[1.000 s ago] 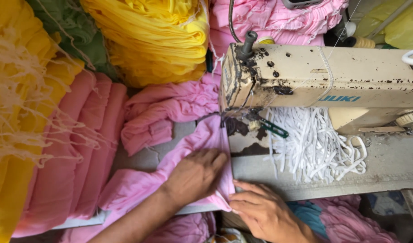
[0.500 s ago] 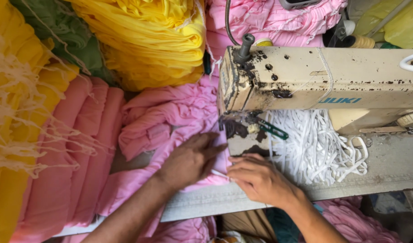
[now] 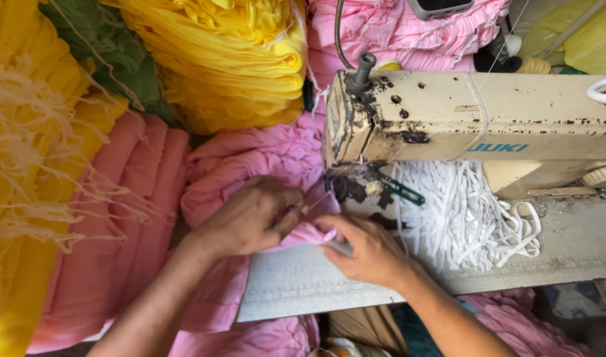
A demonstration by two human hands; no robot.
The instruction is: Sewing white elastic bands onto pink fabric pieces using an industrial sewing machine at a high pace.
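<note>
head view looks straight down on your two hands working at the needle end of a worn cream sewing machine (image 3: 475,125), which stands on a pale grey surface (image 3: 296,287). your left hand (image 3: 250,218) lies palm down on the gathered pink fabric (image 3: 250,162), its grip pinched narrow, thumb and forefinger nipping a fold of that cloth just beside the presser foot area. your right hand (image 3: 369,251) comes in from below, touching the same fold from the near side; its fingers curl around the cloth's edge and something small and pale shows under the fingertips, too hidden to name. so both grips are closed on the pink fabric, and the two hands nearly meet over it.

the pink fabric runs from under the machine's head, across the surface and down over its near edge towards your lap. right of your right hand, a loose heap of white elastic cord (image 3: 461,218) lies on the machine bed, under the machine's arm. a small green-handled tool (image 3: 402,190) rests at the top of that heap, close to the needle.

beyond the fabric, a yellow bundle of cloth (image 3: 230,59) is stacked, with green cloth (image 3: 98,46) beside it. to your left lie salmon-pink folded cloth (image 3: 124,225) and yellow fringed cloth (image 3: 25,165).
</note>
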